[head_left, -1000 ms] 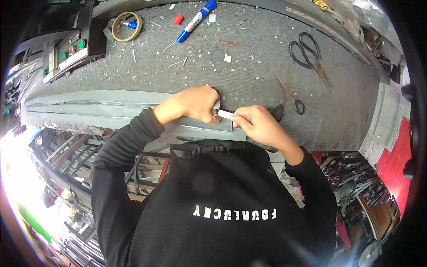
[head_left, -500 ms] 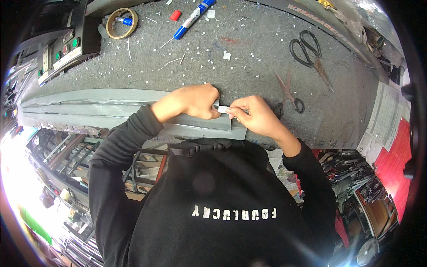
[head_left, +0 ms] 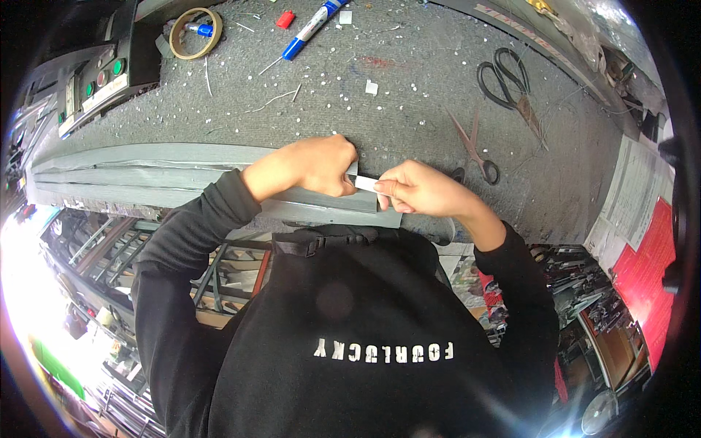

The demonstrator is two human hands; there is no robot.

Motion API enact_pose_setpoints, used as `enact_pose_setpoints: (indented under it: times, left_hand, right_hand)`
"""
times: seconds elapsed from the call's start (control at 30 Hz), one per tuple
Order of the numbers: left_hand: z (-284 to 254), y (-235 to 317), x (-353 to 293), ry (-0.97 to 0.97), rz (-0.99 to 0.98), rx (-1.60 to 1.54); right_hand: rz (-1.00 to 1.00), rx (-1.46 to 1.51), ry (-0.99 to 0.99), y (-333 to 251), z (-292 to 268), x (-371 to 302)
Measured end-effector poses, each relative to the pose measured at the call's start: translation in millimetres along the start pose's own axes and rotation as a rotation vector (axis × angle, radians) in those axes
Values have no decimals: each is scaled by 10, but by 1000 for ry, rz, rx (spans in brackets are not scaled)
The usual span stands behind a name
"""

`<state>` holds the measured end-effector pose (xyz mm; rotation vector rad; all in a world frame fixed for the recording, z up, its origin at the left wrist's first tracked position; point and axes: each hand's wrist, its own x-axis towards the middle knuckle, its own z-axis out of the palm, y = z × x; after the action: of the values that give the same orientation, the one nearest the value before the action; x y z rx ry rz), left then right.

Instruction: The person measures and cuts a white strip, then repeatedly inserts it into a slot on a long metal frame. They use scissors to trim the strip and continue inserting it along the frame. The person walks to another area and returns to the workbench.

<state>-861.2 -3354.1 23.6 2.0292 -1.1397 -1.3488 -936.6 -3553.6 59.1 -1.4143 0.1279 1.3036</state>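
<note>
White flat strip (head_left: 366, 183) — right hand (head_left: 420, 190) pinching it, left hand (head_left: 321, 166) curled over long grey slats (head_left: 161, 156), grip unclear

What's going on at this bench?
A person in a black sweatshirt is working at a grey, speckled bench with bare hands. The right hand pinches a small, flat white strip, which reaches toward the left hand. That left hand is curled over long, flat grey strips; how firmly it grips, if at all, is unclear. Beyond lie large black-handled scissors, smaller open scissors and a blue-and-white marker.
</note>
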Motion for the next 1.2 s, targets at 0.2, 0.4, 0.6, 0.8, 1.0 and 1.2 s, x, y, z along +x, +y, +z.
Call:
enact_pose_setpoints:
  times: [0.2,0.4,0.6,0.8,1.0,1.2]
  left_hand:
    - [-48,31,26,-43,-27,-5]
    - [-40,47,22,-49,-41,26]
    - [-9,15,10,-7,-31,-8]
    - [-19,-2,41,-54,-30,-17]
    - [-32,4,35,-76,-40,-6]
    - [-34,10,1,-54,-28,1]
  right_hand:
    - [-200,-148,194,137,83,44]
    - [-260,-305,268,94,58,200]
    - [-175,-209,151,56,87,57]
    - [-234,-199,202,132,70,69]
    - [-270,-173,219,24,165,262]
    - [7,64,-1,-88,36,35]
